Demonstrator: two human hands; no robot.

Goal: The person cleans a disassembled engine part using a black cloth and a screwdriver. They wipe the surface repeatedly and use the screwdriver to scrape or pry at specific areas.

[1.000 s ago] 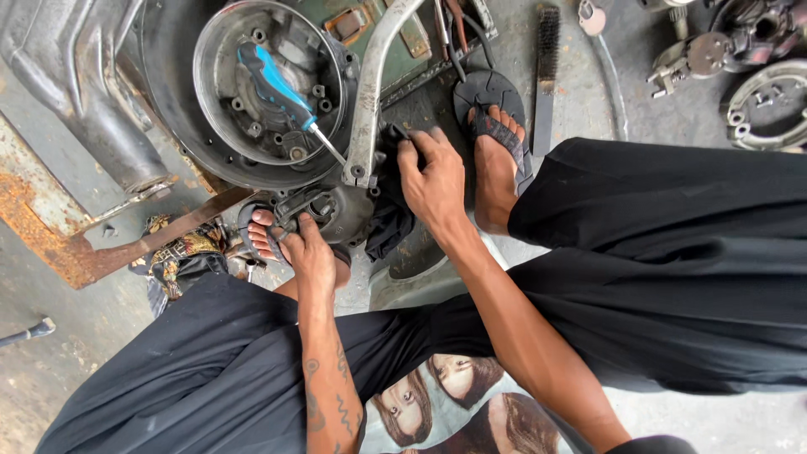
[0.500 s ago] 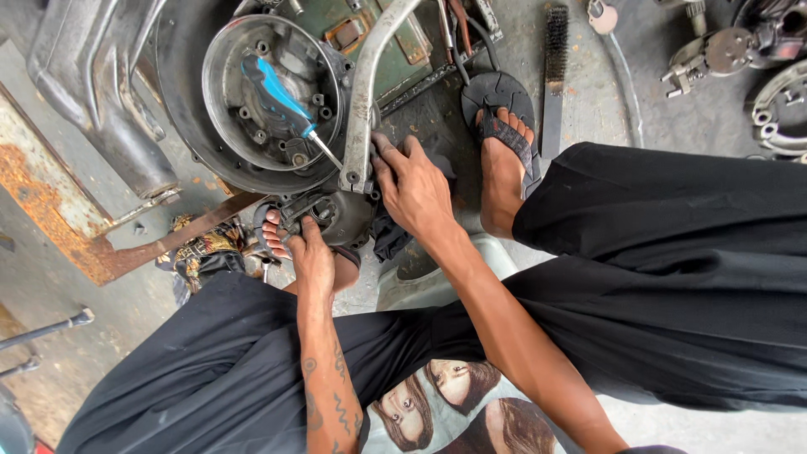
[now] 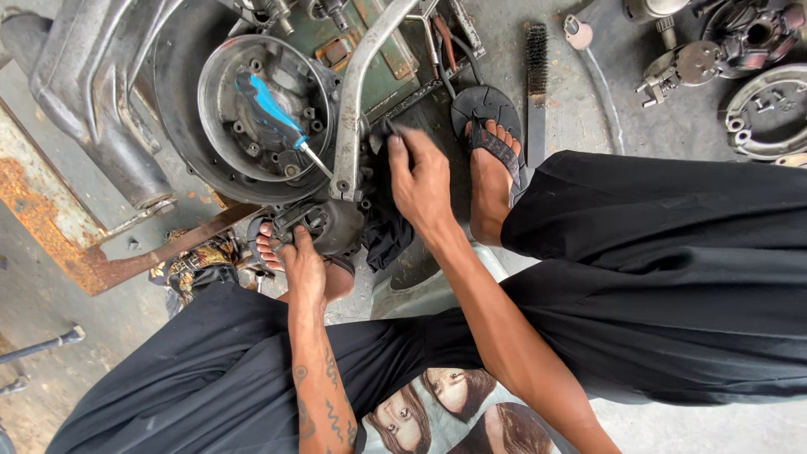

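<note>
Gripping a dark rag (image 3: 382,227) below the metal bar (image 3: 357,101), right hand (image 3: 420,181) pinches; left hand (image 3: 304,261) clasps the grey part (image 3: 332,225) beside it.

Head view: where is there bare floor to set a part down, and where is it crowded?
Bare concrete lies between the wire brush and the brake shoes, and left of the rusty plate. It is crowded around the left hand, right hand and engine casing.

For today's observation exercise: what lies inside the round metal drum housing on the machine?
Inside the round drum housing a blue-handled screwdriver lies slanted, its shaft reaching toward the bent metal bar. Bolts and small fittings dot the backplate. Whatever sits beneath the screwdriver handle is covered.
</note>
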